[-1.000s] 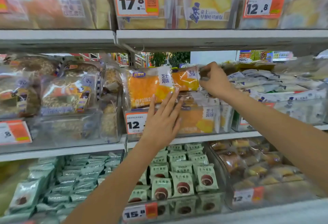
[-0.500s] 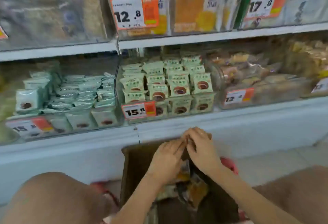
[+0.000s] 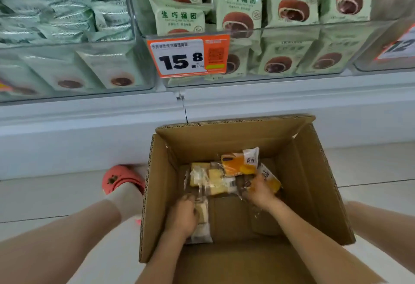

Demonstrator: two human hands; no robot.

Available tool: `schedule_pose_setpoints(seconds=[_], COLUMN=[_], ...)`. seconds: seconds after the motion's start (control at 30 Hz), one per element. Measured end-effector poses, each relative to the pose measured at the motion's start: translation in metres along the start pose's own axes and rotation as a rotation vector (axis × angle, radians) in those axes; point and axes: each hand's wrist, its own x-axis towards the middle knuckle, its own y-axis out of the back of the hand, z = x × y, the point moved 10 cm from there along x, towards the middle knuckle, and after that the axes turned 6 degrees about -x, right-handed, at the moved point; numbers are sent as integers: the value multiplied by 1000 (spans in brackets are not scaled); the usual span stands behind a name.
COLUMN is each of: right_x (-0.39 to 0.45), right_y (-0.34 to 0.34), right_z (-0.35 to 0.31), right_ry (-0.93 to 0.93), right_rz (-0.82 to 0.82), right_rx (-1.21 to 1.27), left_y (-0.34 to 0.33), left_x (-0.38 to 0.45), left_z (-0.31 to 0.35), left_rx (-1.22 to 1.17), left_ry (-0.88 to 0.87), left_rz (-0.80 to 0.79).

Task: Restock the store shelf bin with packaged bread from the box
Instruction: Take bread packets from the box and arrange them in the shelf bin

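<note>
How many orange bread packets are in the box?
2. One orange packet lies toward the far side of the box. The other is partly under the right hand. More may be hidden beneath.

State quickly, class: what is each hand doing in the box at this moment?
Left hand: curled round a pale bread packet in the cardboard box.
Right hand: gripping an orange bread packet.
</note>
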Motion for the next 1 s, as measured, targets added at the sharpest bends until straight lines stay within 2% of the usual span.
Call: schedule_pose_setpoints(seconds=[0.07,0.13,0.4,0.53,0.7,0.87,1.0], right_x=[3,10,43,39,17,-8,-38], right_y=[21,30,33,21,0,3,13], right_z=[2,2,-10,-8,4,-6,-25], right_ry=[-63,-114,-234,-244,-247,-169,-120], right_rz=[259,316,23,13,-72,-131,-209], right_rx=[244,343,236,215,341,451,510], left_y=[-7,-12,-13,-9,-10,7,13], left_x=[2,3,10,8,8,0,-6], left_z=[-5,-13,-21,-22,-23,-11,17], left_rx=[-7,-23,-161,-229,-329,-577,-1002], left_ry=[24,54,150,169,173,229,335], left_rz=[-20,-38,-38,-11,-30,32,-30])
